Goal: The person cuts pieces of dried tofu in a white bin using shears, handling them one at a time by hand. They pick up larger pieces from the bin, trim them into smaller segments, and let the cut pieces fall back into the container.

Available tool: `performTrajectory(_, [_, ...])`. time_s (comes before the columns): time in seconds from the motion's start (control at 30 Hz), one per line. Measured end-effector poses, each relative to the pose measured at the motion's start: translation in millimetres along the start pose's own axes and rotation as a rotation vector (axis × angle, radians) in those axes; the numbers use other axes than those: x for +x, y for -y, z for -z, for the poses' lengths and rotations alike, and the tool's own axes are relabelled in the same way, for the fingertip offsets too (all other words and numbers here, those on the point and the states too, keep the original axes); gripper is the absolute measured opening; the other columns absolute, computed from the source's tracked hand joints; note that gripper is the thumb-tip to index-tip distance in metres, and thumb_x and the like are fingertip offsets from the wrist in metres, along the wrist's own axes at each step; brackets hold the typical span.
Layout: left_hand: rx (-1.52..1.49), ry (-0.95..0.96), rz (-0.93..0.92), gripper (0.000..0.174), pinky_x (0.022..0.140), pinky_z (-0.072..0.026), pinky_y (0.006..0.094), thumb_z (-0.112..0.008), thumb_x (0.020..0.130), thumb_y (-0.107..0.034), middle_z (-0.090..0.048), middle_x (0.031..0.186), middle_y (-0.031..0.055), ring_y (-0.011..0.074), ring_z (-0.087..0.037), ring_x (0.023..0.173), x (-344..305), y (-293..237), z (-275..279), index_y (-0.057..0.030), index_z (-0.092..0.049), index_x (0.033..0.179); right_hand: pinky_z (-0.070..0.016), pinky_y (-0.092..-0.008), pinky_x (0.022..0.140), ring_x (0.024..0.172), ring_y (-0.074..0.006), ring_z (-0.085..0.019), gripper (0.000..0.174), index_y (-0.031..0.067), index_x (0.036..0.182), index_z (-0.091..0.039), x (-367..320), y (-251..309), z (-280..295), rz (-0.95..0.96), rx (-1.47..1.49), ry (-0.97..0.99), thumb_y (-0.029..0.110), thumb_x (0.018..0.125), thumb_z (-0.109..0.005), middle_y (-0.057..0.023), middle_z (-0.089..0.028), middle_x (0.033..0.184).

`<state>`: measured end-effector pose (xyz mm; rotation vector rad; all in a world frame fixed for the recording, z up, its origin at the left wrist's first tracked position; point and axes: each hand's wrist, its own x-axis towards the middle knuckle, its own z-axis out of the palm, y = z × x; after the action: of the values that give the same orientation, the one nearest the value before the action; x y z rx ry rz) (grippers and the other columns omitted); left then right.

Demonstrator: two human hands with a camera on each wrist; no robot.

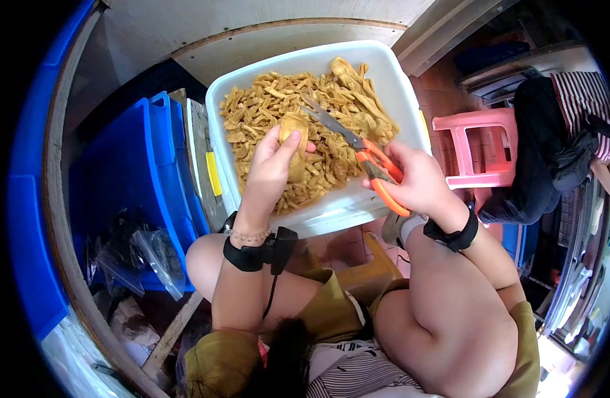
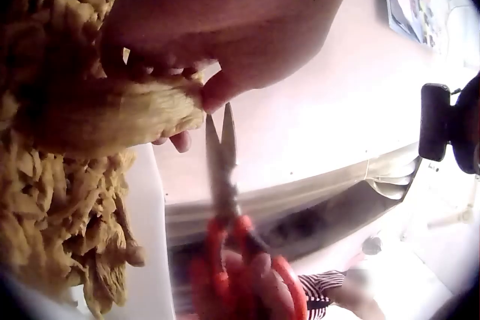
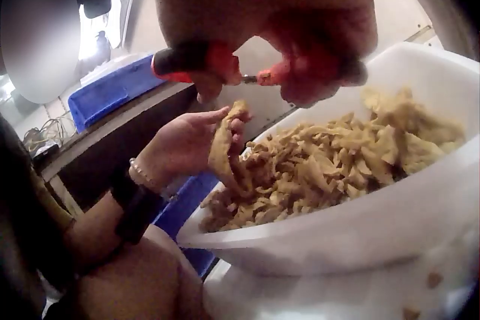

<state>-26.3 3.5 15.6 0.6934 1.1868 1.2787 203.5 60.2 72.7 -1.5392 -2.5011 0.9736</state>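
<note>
My left hand [image 1: 265, 169] holds a yellow-brown, wrinkled strip [image 1: 296, 162] that looks like bean curd skin, thumb on top and fingers beneath. With my right hand [image 1: 421, 182] I grip scissors [image 1: 336, 125] by their orange handles. Their blades are parted; in the left wrist view the tips are close to the strip's end and my left fingertips. Both hands are over a white plastic tub [image 1: 219, 166], which holds a heap of cut pieces [image 1: 262, 106]. Longer uncut strips [image 1: 365, 99] lie at its far right. In the right wrist view the strip [image 3: 222, 149] hangs bent from the left fingers.
Blue crates [image 1: 119, 156] stand left of the tub, with plastic bags [image 1: 155, 255] in front. A pink stool [image 1: 477, 149] is to the right, near another person in dark trousers [image 1: 531, 146]. A pale panel [image 1: 272, 20] rises behind the tub.
</note>
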Motion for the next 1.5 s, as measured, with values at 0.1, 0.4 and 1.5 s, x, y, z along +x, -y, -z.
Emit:
performTrajectory(0.1, [-0.011,0.002,-0.027,0.026,0.075,-0.0459,0.0230,-0.046,0.100,-0.025,-0.063,0.087,0.0033,0.0095,-0.057,0.082,-1.0,-1.4,1.3,-0.0024,-0.057,0.107,-0.0490,-0.0410,0.059,0.064,-0.0363,-0.063,0.057,0.0037,0.079,-0.054,-0.2,1.7,-2.2,0.011,-0.061,0.040,0.057,0.070,-0.072,-0.0170,-0.059,0.064])
performTrajectory(0.4, [0.010,0.062,-0.066,0.032,0.075,-0.0451,0.0257,-0.042,0.102,-0.028,-0.063,0.083,0.0062,0.0113,-0.057,0.078,0.1,4.6,-3.8,-0.0004,-0.057,0.104,-0.0460,-0.0409,0.056,0.060,-0.0361,-0.060,0.058,0.0038,0.086,-0.056,-1.0,-1.2,-5.8,0.091,-0.102,0.030,0.056,0.069,-0.074,-0.0148,-0.055,0.061])
performTrajectory(1.5, [0.042,-0.034,-0.214,0.025,0.058,-0.0384,0.0215,-0.044,0.099,-0.022,-0.058,0.068,0.0014,0.0066,-0.050,0.062,2.2,0.0,-2.5,-0.0020,-0.059,0.099,-0.0490,-0.0437,0.056,0.061,-0.0373,-0.061,0.043,0.0042,0.080,-0.052,-3.1,-3.0,-9.1,0.200,-0.074,-0.047,0.041,0.071,-0.072,-0.0169,-0.058,0.062])
